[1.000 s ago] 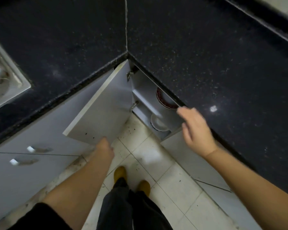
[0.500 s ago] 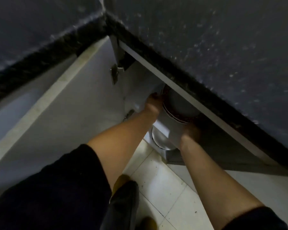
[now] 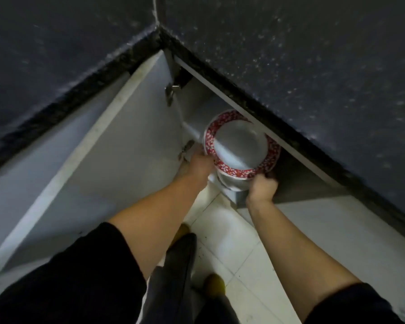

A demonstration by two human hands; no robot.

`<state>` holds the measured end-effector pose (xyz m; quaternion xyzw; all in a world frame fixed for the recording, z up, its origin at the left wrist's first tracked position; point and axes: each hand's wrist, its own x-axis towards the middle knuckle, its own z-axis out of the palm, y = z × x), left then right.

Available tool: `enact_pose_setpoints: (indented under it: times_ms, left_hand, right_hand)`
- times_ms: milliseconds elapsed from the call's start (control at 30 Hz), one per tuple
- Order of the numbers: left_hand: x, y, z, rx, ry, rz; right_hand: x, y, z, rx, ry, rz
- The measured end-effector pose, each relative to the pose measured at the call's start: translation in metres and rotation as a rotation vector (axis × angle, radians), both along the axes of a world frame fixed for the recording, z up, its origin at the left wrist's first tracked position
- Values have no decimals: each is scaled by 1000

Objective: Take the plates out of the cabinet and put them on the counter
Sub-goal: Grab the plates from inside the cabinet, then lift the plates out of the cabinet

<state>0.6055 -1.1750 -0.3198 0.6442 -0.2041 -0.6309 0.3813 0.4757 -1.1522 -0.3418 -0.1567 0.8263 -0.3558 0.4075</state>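
Observation:
A stack of white plates with a red patterned rim (image 3: 241, 146) is partly out of the corner cabinet (image 3: 196, 106), just under the counter's edge. My left hand (image 3: 198, 163) grips the stack's left rim and my right hand (image 3: 263, 185) grips its lower right rim. Below the stack a white bowl or plate (image 3: 229, 182) rests on the lower shelf, mostly hidden. The black speckled counter (image 3: 313, 66) runs above on both sides of the corner.
The open grey cabinet door (image 3: 117, 155) stands to the left, close to my left arm. The counter's edge overhangs the plates. White floor tiles (image 3: 231, 235), my dark trousers and yellow shoes lie below.
The plate stack has come forward out of the cabinet, and its red rim and white face now show. Both hands hold its edges; a second ago they were outside the cabinet.

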Motion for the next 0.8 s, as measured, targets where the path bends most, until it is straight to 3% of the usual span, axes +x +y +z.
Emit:
enact_pose_setpoints:
  times_ms: [67, 200, 367, 533, 800]
  left_hand:
    - [13, 42, 28, 22, 2, 60]
    - [33, 125, 97, 34, -8, 207]
    - [42, 193, 169, -12, -32, 333]
    - [33, 216, 234, -154, -89, 305]
    - [-50, 203, 301, -374, 16, 112]
  right_hand:
    - [12, 32, 19, -99, -85, -62]
    - [29, 109, 59, -100, -221, 50]
    - [46, 168, 153, -131, -323, 174]
    - [35, 190, 224, -259, -308, 179]
    - [-50, 207, 307, -553, -199, 1]
